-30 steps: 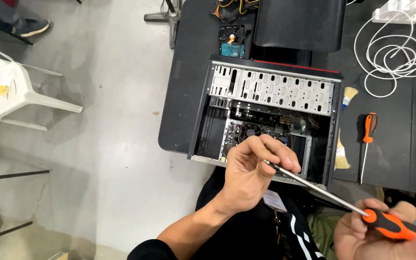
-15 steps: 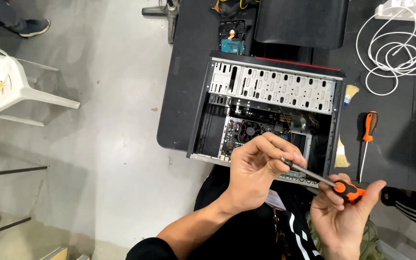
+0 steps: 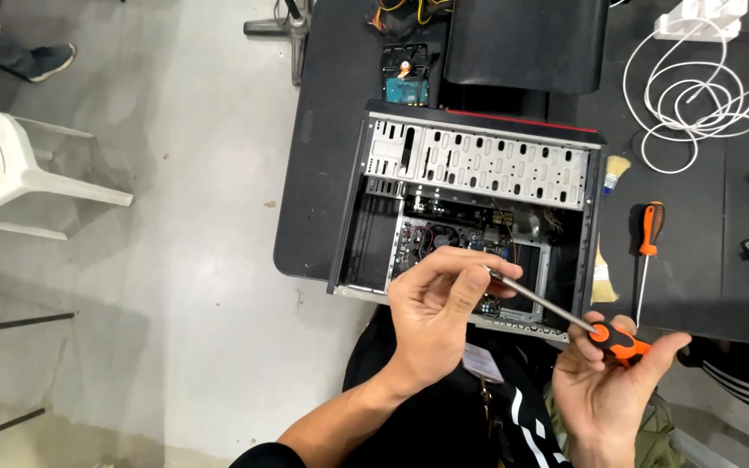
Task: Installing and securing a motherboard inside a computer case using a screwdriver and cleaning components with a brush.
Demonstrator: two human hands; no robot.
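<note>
An open computer case [image 3: 478, 165] lies on its side on a black table [image 3: 322, 156], its circuit board and drive bays exposed. My left hand [image 3: 439, 303] hovers over the case's near edge and pinches the tip of a long screwdriver shaft [image 3: 539, 302]. My right hand [image 3: 608, 381] holds that screwdriver's orange and black handle [image 3: 619, 341] just off the table's near edge. Whether a screw sits at the tip is hidden by my fingers.
A second orange-handled screwdriver [image 3: 646, 251] and a small brush [image 3: 607, 225] lie right of the case. A coiled white cable [image 3: 695, 95], a hard drive [image 3: 405, 74] and a black panel [image 3: 522, 39] sit further back. A white plastic chair [image 3: 10, 165] stands on the grey floor at left.
My right hand has slid the screwdriver towards the left hand, so the visible shaft is shorter. The left hand keeps its pinch at the tip.
</note>
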